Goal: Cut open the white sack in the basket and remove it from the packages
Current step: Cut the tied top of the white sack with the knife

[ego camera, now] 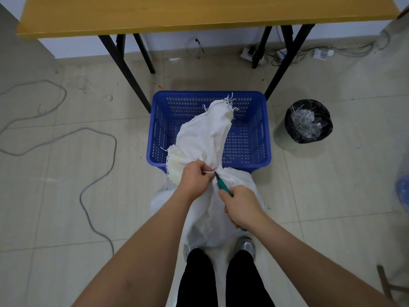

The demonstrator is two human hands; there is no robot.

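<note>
A white woven sack [205, 134] stands on the floor in front of me, its tied neck bunched at the near rim of the blue perforated basket [245, 140]. The frayed top of the sack flops over into the basket. My left hand [195, 179] pinches a thin white tie at the sack's neck. In my right hand [241, 206] is a green-handled cutter [222, 185], its tip touching the tie just right of my left fingers. The sack's contents are hidden.
A wooden table [199, 14] on black legs stands beyond the basket. A bin [308, 121] with a black liner and plastic scraps sits at the right. Grey cable [97, 180] loops over the tiled floor at the left. Power strips and wires lie under the table.
</note>
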